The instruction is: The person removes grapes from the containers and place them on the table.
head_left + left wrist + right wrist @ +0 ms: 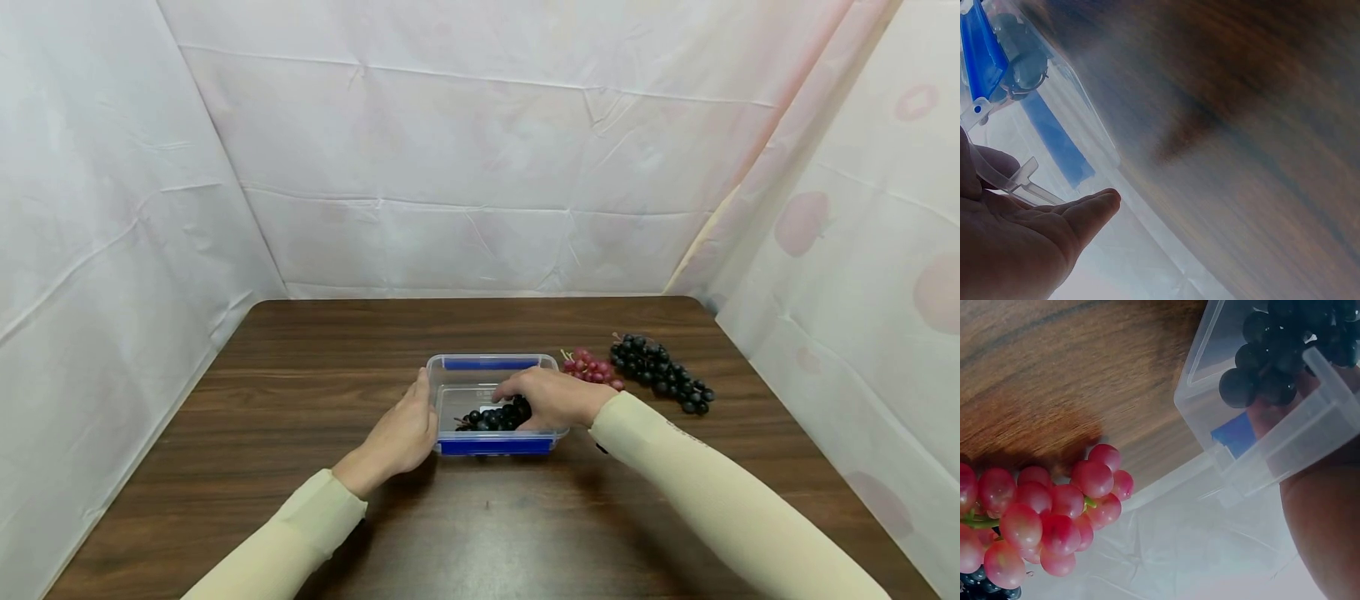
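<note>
A clear plastic box with blue clips stands on the brown table. Inside it lies a bunch of black grapes, seen through the wall in the right wrist view as dark grapes. My right hand reaches over the box's right rim and grips the right end of this bunch; its fingers are partly hidden. My left hand rests along the box's left side, its fingers fairly straight. In the left wrist view, the left hand touches the box's edge, beside a blue clip.
A bunch of red grapes lies just right of the box, partly behind my right hand. Farther right is another bunch of black grapes. White cloth hangs behind the wooden table and at both sides.
</note>
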The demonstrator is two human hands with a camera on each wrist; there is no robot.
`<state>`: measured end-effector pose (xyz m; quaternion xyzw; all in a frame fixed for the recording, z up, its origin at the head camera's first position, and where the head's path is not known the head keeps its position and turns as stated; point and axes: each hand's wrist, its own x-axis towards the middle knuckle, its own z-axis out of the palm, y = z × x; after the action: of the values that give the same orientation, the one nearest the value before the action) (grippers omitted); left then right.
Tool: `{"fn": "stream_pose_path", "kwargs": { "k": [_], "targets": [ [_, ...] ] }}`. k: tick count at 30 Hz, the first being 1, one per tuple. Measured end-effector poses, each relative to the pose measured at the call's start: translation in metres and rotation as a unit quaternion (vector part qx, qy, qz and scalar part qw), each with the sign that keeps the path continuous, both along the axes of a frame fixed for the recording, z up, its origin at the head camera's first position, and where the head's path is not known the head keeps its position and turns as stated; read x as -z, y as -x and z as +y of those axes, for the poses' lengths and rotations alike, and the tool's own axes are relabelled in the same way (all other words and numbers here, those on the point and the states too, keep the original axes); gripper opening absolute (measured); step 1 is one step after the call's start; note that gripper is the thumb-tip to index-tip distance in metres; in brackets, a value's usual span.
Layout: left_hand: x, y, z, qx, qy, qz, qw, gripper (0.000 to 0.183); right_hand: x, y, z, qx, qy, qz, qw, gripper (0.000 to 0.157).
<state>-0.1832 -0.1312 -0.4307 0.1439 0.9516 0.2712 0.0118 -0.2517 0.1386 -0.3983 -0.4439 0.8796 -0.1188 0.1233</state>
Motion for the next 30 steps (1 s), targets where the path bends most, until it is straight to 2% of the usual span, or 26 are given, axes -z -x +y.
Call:
{"fn": "stream_pose_path", "kwargs": {
  "k": [6,13,30],
  "targets": [
    [0.001,0.000,0.000,-0.004,0.000,0.000,1.0000,0.067,0.003,0.002,-0.004,0.003,-0.017,0.014,1.000,0.057],
    [0.000,0.000,0.001,-0.004,0.001,0.002,1.0000,0.067,0.003,0.004,-0.008,-0.016,-0.029,0.032,0.999,0.053],
    [0.000,0.000,0.000,0.000,0.001,-0.004,1.0000,0.067,0.002,0.004,-0.011,-0.021,-0.051,0.041,0.998,0.051]
  ]
}}
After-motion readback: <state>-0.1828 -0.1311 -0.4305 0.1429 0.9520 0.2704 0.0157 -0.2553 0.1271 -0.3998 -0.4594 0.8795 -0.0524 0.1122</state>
